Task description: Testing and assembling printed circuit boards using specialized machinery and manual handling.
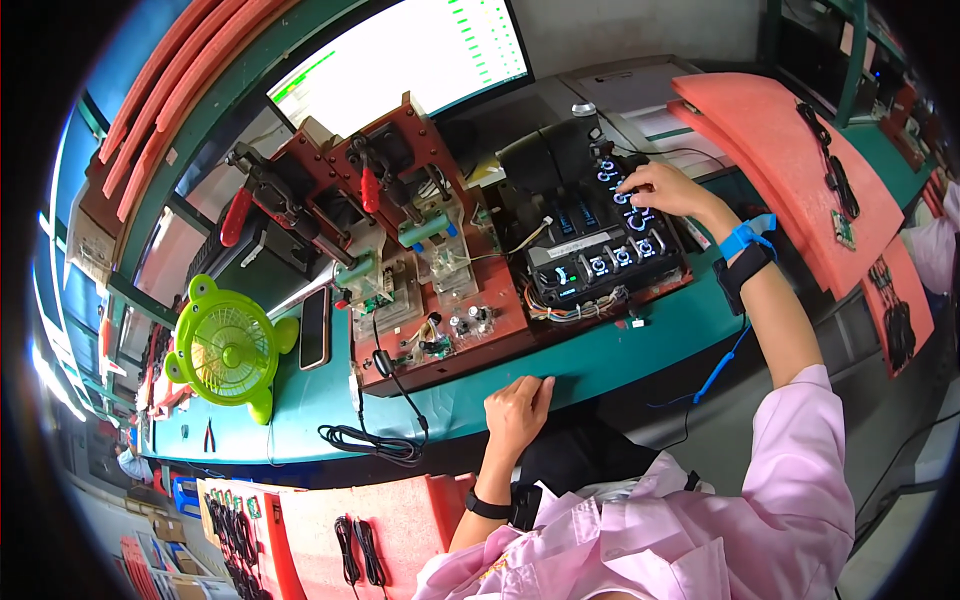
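A lime-green frog-shaped fan (228,356) stands at the left of a green table (590,355), with a phone (314,328) lying just beside it. Next come two clamps with red handles (237,217) on a dark red base (500,305), a bright screen (400,60) behind, and a coiled black cable (372,445) in front. The person's left hand (515,412) is at the table's front edge, its fingers bent; how tightly they close cannot be told, and nothing shows in them. Right of the clamps sits a black control panel (592,225) with lit knobs (622,254). The right hand (662,190) reaches over its upper right knobs, fingers bent and close together; whether they pinch one is unclear. With the panel powered, the work seems midway; which knobs are done or left does not show. Farthest right lie pink foam sheets (770,170).
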Motion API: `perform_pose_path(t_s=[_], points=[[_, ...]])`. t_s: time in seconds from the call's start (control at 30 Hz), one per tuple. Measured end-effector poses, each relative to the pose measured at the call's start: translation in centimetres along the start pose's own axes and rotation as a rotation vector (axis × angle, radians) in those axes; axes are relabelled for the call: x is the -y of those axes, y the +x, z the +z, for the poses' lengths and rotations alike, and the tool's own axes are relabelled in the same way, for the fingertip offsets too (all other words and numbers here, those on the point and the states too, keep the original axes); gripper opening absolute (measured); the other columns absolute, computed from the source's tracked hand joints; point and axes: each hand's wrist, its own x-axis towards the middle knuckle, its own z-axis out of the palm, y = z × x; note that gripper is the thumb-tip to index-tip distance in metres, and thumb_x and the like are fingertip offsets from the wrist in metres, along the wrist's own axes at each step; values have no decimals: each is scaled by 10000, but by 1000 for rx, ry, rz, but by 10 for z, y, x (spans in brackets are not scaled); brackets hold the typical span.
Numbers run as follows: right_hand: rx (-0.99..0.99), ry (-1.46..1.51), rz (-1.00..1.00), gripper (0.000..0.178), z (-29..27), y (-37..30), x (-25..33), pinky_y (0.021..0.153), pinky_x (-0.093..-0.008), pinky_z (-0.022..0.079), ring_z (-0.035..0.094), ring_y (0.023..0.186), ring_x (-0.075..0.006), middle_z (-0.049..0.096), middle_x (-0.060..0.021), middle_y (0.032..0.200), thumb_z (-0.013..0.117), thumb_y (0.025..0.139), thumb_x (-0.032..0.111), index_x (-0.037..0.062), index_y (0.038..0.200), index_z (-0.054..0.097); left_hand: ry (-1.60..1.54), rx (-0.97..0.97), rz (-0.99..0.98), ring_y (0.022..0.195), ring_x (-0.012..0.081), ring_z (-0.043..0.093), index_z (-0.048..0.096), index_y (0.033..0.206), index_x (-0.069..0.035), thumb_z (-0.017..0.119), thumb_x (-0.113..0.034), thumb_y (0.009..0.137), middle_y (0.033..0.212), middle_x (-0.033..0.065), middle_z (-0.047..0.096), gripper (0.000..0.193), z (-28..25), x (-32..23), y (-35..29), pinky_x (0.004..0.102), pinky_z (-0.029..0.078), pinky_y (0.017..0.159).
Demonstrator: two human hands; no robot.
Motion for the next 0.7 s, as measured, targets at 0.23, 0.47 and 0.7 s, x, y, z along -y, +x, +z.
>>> perform_pose_path(t_s=[0.23,0.47,0.7], points=[[139,203,195,139,-9,25,-12,646,-287,429,560,673,-184,616,-88,735,628,676,132,7,735,643,32,-7,-10,446,299,472,462,579,-28,626,-139,747,520,119,473,260,-1,-1,-1,352,341,403],[133,325,124,216,-4,41,-43,639,-286,443,590,654,-176,631,-115,703,659,651,181,12,786,649,80,13,4,447,282,495,476,575,-48,632,-158,746,524,94,495,257,4,1,-2,352,358,401],[120,211,170,245,5,65,-47,642,-297,443,587,649,-182,627,-130,701,677,633,184,2,793,645,106,20,9,441,270,500,477,575,-61,637,-169,742,514,82,486,255,1,1,-1,340,371,396]])
